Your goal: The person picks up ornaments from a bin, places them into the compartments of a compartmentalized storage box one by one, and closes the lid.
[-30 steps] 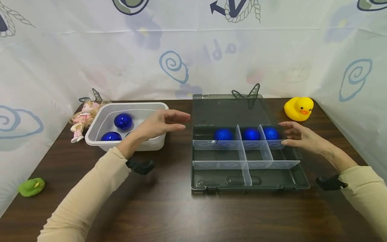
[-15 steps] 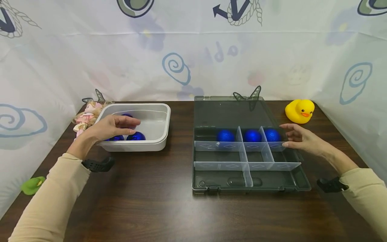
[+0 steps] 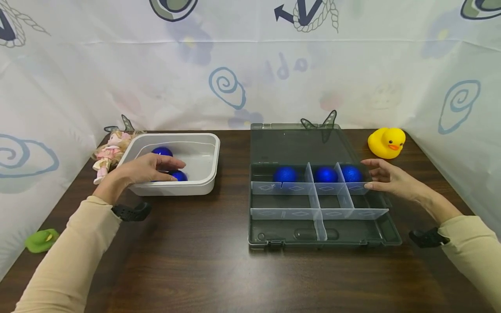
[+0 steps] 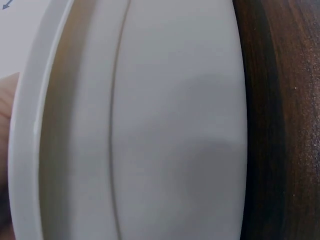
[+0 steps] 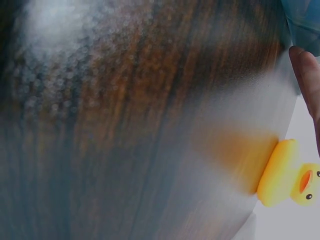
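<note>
My left hand (image 3: 142, 170) reaches over the near left rim of a white plastic tub (image 3: 209, 187), its fingers low among shiny blue balls. One blue ball (image 3: 180, 175) shows by the thumb, and another blue ball (image 3: 162, 151) lies behind the fingers. What is under the palm is hidden. In the left wrist view the tub's outer wall (image 4: 175, 100) fills most of the picture. My right hand (image 3: 395, 178) is at the right edge of a dark see-through divided case (image 3: 325, 243), fingers apart. Glittery blue balls (image 3: 285, 174) sit in its back row, one per compartment.
A yellow rubber duck (image 3: 386, 142) stands behind the right hand. A doll (image 3: 107, 154) leans beside the tub's left side. Toward the left table edge lies a green toy duck (image 3: 41, 241). A printed white cloth (image 3: 250, 65) hangs around the table's back and sides.
My left hand has moved left from between the tub and the case, over the tub, then down toward the balls. The right hand has stayed at the case's edge.
</note>
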{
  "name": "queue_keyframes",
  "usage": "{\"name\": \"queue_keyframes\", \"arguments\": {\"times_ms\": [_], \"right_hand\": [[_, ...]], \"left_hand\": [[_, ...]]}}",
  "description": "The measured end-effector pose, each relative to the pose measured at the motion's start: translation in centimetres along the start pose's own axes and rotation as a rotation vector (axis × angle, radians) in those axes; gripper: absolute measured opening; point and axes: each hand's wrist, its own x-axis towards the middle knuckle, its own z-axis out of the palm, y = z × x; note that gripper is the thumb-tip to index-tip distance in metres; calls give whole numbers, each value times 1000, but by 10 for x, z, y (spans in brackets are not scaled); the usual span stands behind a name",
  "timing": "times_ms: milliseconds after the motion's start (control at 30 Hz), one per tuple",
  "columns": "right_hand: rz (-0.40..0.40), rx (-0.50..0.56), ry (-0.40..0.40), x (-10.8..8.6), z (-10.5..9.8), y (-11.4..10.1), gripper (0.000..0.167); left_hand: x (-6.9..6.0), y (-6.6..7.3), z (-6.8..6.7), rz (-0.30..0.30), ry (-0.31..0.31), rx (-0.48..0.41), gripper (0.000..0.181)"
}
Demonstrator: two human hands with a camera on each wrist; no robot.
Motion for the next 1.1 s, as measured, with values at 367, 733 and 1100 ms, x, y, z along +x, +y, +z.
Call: {"name": "queue_keyframes", "arguments": {"times_ms": [367,733,1100], "right_hand": [[16,-16,6,0,0,-1,60],[10,-9,-4,0,-1,-1,59],[10,6,-6,1,0,1,59]], "left_hand": [[2,4,2,-9,4,187,43],[1,18,-3,-32,197,121,50],[28,81,18,57,305,-185,50]]}}
